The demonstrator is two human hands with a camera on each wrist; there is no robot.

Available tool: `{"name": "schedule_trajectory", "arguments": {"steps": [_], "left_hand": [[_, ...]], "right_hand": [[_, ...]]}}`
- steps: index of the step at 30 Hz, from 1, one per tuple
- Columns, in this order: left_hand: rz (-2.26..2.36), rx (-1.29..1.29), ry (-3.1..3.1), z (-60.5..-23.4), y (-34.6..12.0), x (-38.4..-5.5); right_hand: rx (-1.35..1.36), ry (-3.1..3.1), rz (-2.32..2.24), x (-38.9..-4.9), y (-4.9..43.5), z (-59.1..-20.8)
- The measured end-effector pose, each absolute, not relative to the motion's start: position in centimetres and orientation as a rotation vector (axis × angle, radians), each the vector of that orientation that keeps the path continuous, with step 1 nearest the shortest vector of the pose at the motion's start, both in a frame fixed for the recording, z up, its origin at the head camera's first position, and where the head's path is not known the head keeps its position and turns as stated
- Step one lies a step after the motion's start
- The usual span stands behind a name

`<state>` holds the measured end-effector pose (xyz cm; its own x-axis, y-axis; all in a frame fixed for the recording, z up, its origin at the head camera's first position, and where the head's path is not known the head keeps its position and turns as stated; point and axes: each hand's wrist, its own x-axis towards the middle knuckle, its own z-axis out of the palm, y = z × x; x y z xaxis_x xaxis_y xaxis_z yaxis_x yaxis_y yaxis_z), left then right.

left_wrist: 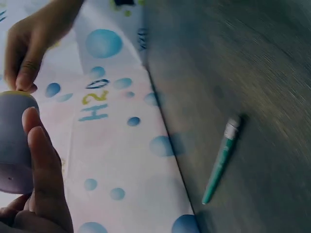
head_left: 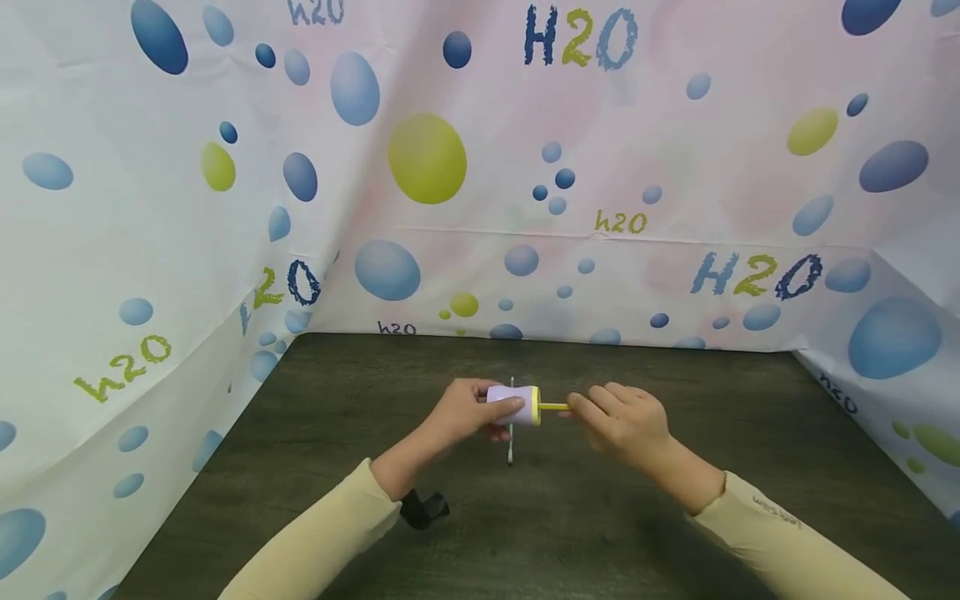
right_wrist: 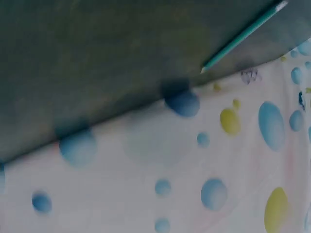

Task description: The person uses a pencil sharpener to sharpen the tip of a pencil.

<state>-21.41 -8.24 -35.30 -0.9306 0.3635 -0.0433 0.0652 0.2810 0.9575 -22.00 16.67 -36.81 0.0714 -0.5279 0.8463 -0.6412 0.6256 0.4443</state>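
The left hand (head_left: 465, 407) curls thumb and fingers round a lilac cup (head_left: 519, 395), probably light and smooth, best held by its wall, over a green brush (left_wrist: 221, 160). Rightward, the right hand (head_left: 626, 421) pinches a yellow stick (head_left: 554, 407) at the cup's mouth, likely stiff but snappable.

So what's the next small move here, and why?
Probably ease the yellow stick gently toward the lavender cylinder: the right hand grips it in line with the yellow rim, while the left hand holds the cylinder.
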Motion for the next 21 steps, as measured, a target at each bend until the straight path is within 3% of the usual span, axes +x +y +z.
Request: {"name": "schedule_trajectory", "arguments": {"steps": [3, 6, 9, 11, 15, 18, 21], "left_hand": [[1.62, 0.477, 2.456, -35.9, -8.0, -21.4], [1.412, 0.786, 2.752, -36.4, -8.1, -21.2], [1.173, 1.099, 2.969, -36.8, -8.3, -20.9], [1.172, 1.102, 2.958, -36.7, -8.1, -20.9], [1.524, 0.682, 2.603, -36.2, -7.8, -21.5], [1.711, 0.394, 2.279, -35.7, -7.8, -22.0], [1.727, 0.281, 2.111, -35.3, -8.0, -22.1]], "right_hand": [[1.013, -1.915, 0.315, -21.1, 16.5, -36.6], [1.061, -2.526, 0.858, -20.5, 16.8, -35.5], [0.856, -2.973, 1.403, -20.6, 17.4, -34.5], [0.855, -3.007, 1.478, -20.8, 17.9, -34.5], [1.097, -2.571, 0.764, -20.7, 18.0, -35.4], [1.062, -2.033, 0.204, -21.0, 17.8, -36.2], [1.056, -1.695, -0.006, -21.5, 17.7, -36.6]]}}
